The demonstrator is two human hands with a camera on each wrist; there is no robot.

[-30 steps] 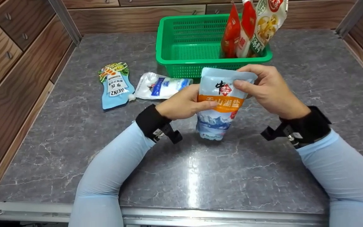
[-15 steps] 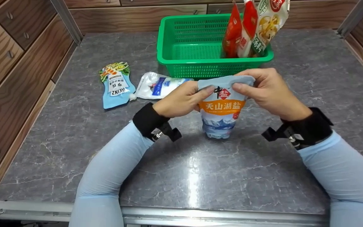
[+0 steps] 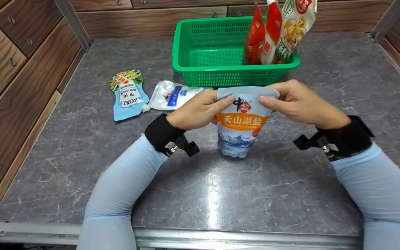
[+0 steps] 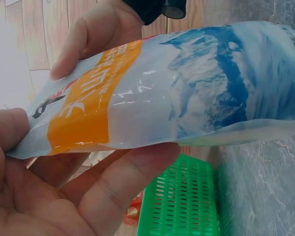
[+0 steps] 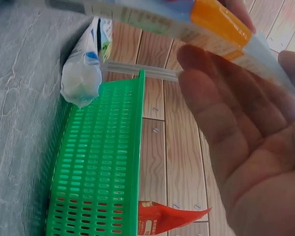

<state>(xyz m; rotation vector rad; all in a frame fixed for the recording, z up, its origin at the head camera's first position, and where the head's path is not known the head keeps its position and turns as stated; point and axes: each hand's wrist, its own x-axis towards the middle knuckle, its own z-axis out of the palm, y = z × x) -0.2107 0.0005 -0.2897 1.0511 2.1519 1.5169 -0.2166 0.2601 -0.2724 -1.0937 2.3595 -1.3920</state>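
Note:
Upright in front of me is a pale blue pouch of salt [image 3: 240, 135] with an orange band and a snowy mountain picture. My left hand [image 3: 198, 110] pinches its upper left corner, thumb on the front. At the upper right edge my right hand [image 3: 299, 104] pinches it the same way. In the left wrist view the left fingers [image 4: 123, 191] lie behind the pouch [image 4: 152, 93]. The right wrist view has the right fingers [image 5: 211, 108] behind it too. The pouch's base seems to be at the tabletop; contact is hard to tell.
A green basket [image 3: 234, 71] behind the pouch holds several red and white packets [image 3: 271, 38] at its right end. Left of it lie a white and blue pouch [image 3: 174, 95], partly behind my left hand, and a light blue Heinz pouch [image 3: 128, 95]. Wooden drawer fronts [image 3: 151, 22] border the table.
My left hand has shifted up from the pouch's middle to its top corner. The pouch's top edge has come down and levelled, and the right hand has moved slightly lower with it.

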